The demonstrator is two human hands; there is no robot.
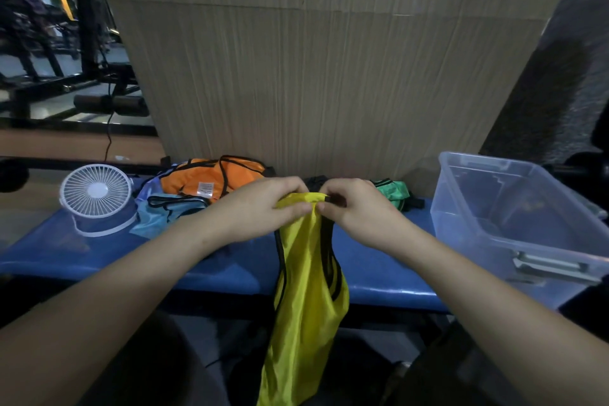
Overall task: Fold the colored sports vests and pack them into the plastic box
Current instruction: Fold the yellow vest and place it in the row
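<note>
A yellow vest (306, 277) with black trim hangs from both my hands over the front edge of the blue bench (230, 260). My left hand (260, 208) and my right hand (356, 208) pinch its top edge close together. An orange vest (197, 178) lies crumpled at the back left, a light blue vest (164, 211) in front of it. A green vest (392, 193) shows behind my right hand. The clear plastic box (514, 224) stands on the bench's right end, with nothing visible inside.
A small white desk fan (97, 196) stands on the bench's left end. A wooden panel wall (313, 59) rises right behind the bench. Dark gym equipment (49, 43) fills the far left background. A dark garment piece (314, 181) lies behind my hands.
</note>
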